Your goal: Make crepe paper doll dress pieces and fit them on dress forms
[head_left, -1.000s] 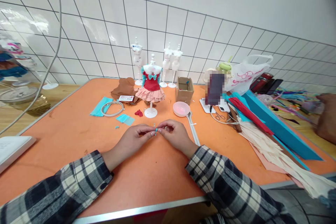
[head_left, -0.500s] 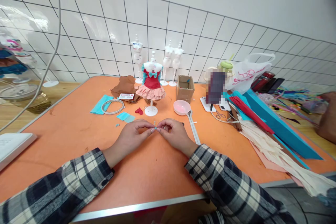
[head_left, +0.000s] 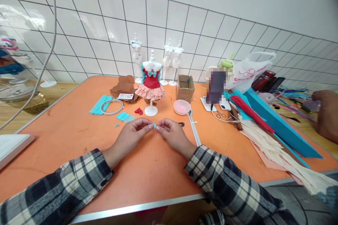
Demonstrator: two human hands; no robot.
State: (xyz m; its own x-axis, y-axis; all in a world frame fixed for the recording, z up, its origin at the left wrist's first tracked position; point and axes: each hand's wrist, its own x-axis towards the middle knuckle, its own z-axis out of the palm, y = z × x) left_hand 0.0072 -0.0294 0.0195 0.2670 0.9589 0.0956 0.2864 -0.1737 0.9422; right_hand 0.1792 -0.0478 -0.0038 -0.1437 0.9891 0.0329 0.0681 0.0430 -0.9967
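Observation:
Between the fingertips of both hands is a small, scrunched turquoise piece, apparently crepe paper, mostly hidden by the fingers. My left hand pinches its left side with thumb and forefinger. From the other side my right hand pinches it the same way. Just beyond them stands a small white dress form wearing a red bodice with a turquoise bow and a ruffled pink skirt. Left of its base lie red scraps and a turquoise strip.
Behind are more white mini dress forms and a cardboard box. A pink bowl, a grey strip-shaped tool and scissors lie rightward. Paper strips cover the right edge. Another person's hand shows far right.
More of the turquoise piece now shows between my fingertips, as my fingers have shifted slightly on it. At far right, the other person's hand has come further into view.

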